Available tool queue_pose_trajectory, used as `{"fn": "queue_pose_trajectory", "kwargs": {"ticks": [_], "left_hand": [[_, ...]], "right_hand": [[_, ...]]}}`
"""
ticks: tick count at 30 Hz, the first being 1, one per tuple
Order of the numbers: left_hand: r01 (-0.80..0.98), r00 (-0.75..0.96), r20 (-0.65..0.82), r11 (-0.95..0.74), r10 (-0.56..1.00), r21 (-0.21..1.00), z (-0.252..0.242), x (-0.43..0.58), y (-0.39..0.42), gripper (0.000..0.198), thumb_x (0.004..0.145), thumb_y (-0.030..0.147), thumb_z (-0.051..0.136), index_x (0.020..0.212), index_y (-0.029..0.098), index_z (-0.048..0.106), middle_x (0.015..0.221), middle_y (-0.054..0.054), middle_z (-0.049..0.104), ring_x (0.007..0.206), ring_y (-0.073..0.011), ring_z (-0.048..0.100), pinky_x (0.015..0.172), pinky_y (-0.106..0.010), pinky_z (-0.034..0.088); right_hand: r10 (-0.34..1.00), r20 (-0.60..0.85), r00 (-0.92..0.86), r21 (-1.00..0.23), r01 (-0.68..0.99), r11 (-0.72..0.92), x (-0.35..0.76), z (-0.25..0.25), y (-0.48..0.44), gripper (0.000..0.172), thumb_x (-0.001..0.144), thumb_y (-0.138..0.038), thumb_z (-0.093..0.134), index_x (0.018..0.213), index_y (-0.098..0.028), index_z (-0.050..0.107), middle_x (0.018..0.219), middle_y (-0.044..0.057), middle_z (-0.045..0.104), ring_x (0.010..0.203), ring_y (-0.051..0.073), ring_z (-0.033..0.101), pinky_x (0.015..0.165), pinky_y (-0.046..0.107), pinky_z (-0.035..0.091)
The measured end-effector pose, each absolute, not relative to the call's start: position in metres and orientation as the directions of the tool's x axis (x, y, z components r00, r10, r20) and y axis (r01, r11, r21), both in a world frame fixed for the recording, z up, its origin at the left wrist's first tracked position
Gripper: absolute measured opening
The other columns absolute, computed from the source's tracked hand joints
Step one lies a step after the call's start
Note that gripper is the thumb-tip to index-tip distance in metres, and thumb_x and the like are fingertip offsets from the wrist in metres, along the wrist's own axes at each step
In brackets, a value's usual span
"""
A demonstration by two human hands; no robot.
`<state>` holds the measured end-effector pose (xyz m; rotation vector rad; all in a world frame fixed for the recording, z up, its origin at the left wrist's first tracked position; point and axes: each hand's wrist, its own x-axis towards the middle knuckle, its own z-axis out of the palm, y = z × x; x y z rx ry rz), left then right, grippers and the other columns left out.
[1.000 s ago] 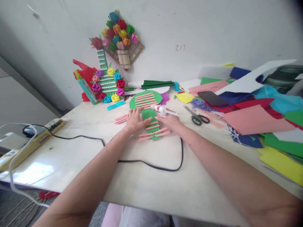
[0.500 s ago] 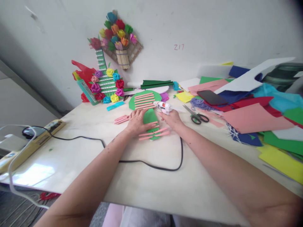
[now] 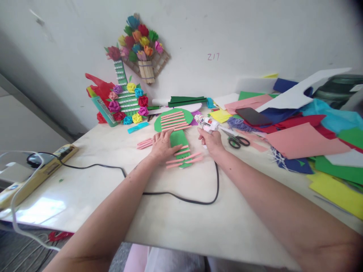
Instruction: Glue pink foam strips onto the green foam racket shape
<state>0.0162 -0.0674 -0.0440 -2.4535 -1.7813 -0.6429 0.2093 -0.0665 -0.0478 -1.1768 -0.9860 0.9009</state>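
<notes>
A green paper cutout (image 3: 177, 139) lies on the table, with several pink paper strips (image 3: 173, 120) across its wide far part and more across its near end. My left hand (image 3: 163, 146) rests flat over the left edge of the cutout, fingers spread, the fingertips by the lowest strip of the far group. Beside that hand is a small bundle of loose pink strips (image 3: 144, 143). My right hand (image 3: 211, 141) is wrapped around a white hot glue gun (image 3: 208, 124), held to the right of the cutout with its nozzle pointing left, apart from the strips.
Scissors (image 3: 238, 141) lie right of the glue gun, near a phone (image 3: 253, 116) and piled coloured paper (image 3: 309, 141). The black cord (image 3: 181, 196) loops across the table from a power strip (image 3: 64, 151). A flower-decorated guitar shape (image 3: 129, 100) leans at the wall.
My right hand has drawn the glue gun to the right, away from the cutout and its strips. My left hand has stayed nearly in place.
</notes>
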Motion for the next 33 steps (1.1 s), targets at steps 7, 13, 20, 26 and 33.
{"fn": "queue_pose_trajectory", "kwargs": {"ticks": [7, 13, 20, 26, 33], "left_hand": [[0.928, 0.187, 0.323, -0.275, 0.928, 0.252, -0.042, 0.019, -0.066, 0.078, 0.063, 0.069, 0.048, 0.128, 0.027, 0.037, 0.122, -0.009, 0.047, 0.112, -0.0328, 0.035, 0.093, -0.048, 0.024], [0.947, 0.15, 0.259, -0.213, 0.954, 0.239, -0.04, 0.025, -0.066, 0.087, 0.058, 0.073, 0.048, 0.13, 0.025, 0.035, 0.126, -0.01, 0.043, 0.114, -0.0334, 0.034, 0.095, -0.047, 0.021], [0.944, 0.133, 0.256, -0.202, 0.958, 0.262, -0.038, 0.027, -0.067, 0.089, 0.056, 0.074, 0.05, 0.13, 0.027, 0.033, 0.129, -0.009, 0.042, 0.115, -0.0332, 0.033, 0.095, -0.045, 0.02], [0.929, 0.208, 0.274, -0.277, 0.939, 0.244, -0.04, 0.028, -0.07, 0.094, 0.054, 0.075, 0.049, 0.133, 0.026, 0.031, 0.128, -0.008, 0.043, 0.114, -0.0333, 0.033, 0.096, -0.046, 0.019], [0.906, 0.215, 0.337, -0.316, 0.917, 0.281, -0.037, 0.024, -0.07, 0.086, 0.058, 0.07, 0.052, 0.13, 0.026, 0.036, 0.127, -0.008, 0.045, 0.114, -0.0326, 0.034, 0.095, -0.047, 0.021]], "right_hand": [[0.936, 0.136, 0.325, -0.979, -0.103, 0.178, 0.209, -0.048, -0.066, 0.022, 0.06, -0.035, 0.062, 0.066, -0.015, 0.053, 0.045, -0.005, 0.049, 0.033, 0.005, 0.035, 0.032, 0.018, 0.028], [0.935, 0.122, 0.333, -0.974, -0.141, 0.177, 0.208, -0.047, -0.067, 0.023, 0.059, -0.034, 0.062, 0.067, -0.015, 0.053, 0.043, -0.005, 0.048, 0.032, 0.005, 0.035, 0.031, 0.018, 0.026], [0.934, 0.124, 0.335, -0.97, -0.159, 0.186, 0.209, -0.049, -0.065, 0.022, 0.059, -0.032, 0.063, 0.067, -0.015, 0.053, 0.043, -0.006, 0.049, 0.031, 0.005, 0.036, 0.031, 0.018, 0.025], [0.934, 0.118, 0.338, -0.972, -0.152, 0.178, 0.209, -0.048, -0.066, 0.021, 0.06, -0.032, 0.063, 0.066, -0.015, 0.053, 0.042, -0.005, 0.048, 0.031, 0.005, 0.035, 0.03, 0.018, 0.025], [0.935, 0.12, 0.333, -0.975, -0.14, 0.174, 0.209, -0.049, -0.065, 0.021, 0.061, -0.033, 0.062, 0.066, -0.015, 0.053, 0.044, -0.005, 0.049, 0.031, 0.005, 0.036, 0.031, 0.018, 0.028]]}}
